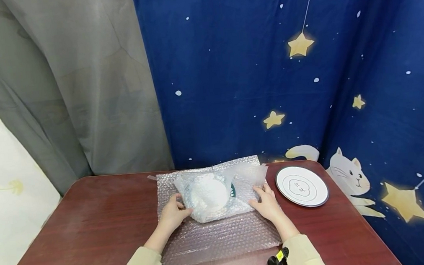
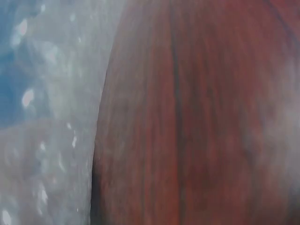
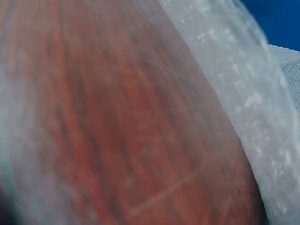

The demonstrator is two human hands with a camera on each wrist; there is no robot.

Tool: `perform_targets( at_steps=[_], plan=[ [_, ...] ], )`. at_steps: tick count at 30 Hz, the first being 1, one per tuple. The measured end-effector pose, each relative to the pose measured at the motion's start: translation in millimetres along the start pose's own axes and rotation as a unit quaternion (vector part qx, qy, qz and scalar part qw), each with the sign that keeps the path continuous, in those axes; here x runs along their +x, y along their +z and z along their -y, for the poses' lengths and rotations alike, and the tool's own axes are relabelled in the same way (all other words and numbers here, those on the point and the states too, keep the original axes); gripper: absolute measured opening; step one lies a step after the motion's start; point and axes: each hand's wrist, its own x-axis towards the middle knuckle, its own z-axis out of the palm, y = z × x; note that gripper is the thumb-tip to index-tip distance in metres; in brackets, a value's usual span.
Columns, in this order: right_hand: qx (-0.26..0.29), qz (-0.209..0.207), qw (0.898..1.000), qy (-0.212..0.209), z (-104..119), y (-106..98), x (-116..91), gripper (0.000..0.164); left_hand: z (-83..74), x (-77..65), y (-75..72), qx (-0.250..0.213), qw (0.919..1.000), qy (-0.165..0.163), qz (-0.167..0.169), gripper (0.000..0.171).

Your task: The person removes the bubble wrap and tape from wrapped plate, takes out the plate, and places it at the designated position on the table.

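In the head view a round white thing (image 1: pixel 210 193) lies inside a folded layer of clear bubble wrap (image 1: pixel 242 201), its outline blurred by the plastic. Part of a dark green print with white letters (image 1: pixel 233 190) shows beside it. My left hand (image 1: pixel 171 215) grips the left side of this bundle, thumb on its near left corner. At the right side, my right hand (image 1: pixel 268 205) pinches the folded wrap between thumb and fingers. Beneath the bundle a larger bubble wrap sheet (image 1: pixel 221 239) is spread flat. Neither wrist view shows the fingers; both show blurred wrap beside the tabletop.
A white plate (image 1: pixel 302 186) with a dark rim and a line drawing sits to the right of the wrap, near the right hand. The reddish-brown table (image 1: pixel 92 235) ends at a grey curtain (image 1: pixel 106 95) and a blue starry curtain (image 1: pixel 229 72).
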Motion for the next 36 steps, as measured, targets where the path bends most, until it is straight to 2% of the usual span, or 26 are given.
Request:
perform_targets(
  at_steps=[3, 5, 12, 16, 21, 27, 31, 35, 36],
  plan=[
    [-0.004, -0.001, 1.000, -0.009, -1.5, -1.0, 1.1, 0.059, -0.9, -0.3, -4.6, 0.098, 0.9940, 0.039, -0.027, 0.074],
    [-0.006, -0.002, 1.000, -0.016, -2.1, -2.2, 1.7, 0.060, -0.9, -0.6, -7.6, 0.133, 0.9882, 0.067, -0.034, 0.076],
    [-0.019, 0.013, 1.000, -0.019, -3.0, -9.0, 4.0, 0.065, 4.7, 3.3, -12.4, 0.171, 0.9728, 0.154, -0.028, 0.061],
    [-0.027, 0.024, 0.999, -0.020, -6.6, -10.6, 8.9, 0.066, 7.0, 8.2, -13.8, 0.188, 0.9642, 0.187, 0.006, 0.055],
    [-0.036, 0.033, 0.999, -0.020, -10.9, -15.2, 14.9, 0.065, 6.1, 13.5, -14.1, 0.202, 0.9582, 0.197, 0.048, 0.051],
    [-0.037, 0.057, 0.997, -0.024, -9.3, -23.6, 20.7, 0.060, 1.1, 15.9, -16.3, 0.214, 0.9556, 0.195, 0.057, 0.046],
    [-0.035, 0.080, 0.996, -0.028, -8.7, -29.8, 23.2, 0.062, -2.3, 18.4, -17.6, 0.223, 0.9526, 0.195, 0.067, 0.048],
    [-0.025, 0.092, 0.994, -0.054, -6.9, -36.6, 24.6, 0.068, -5.8, 21.9, -19.3, 0.229, 0.9501, 0.195, 0.084, 0.052],
    [-0.029, 0.092, 0.993, -0.071, -9.8, -36.7, 25.9, 0.070, -6.9, 23.0, -19.8, 0.232, 0.9486, 0.197, 0.088, 0.052]
  ],
)
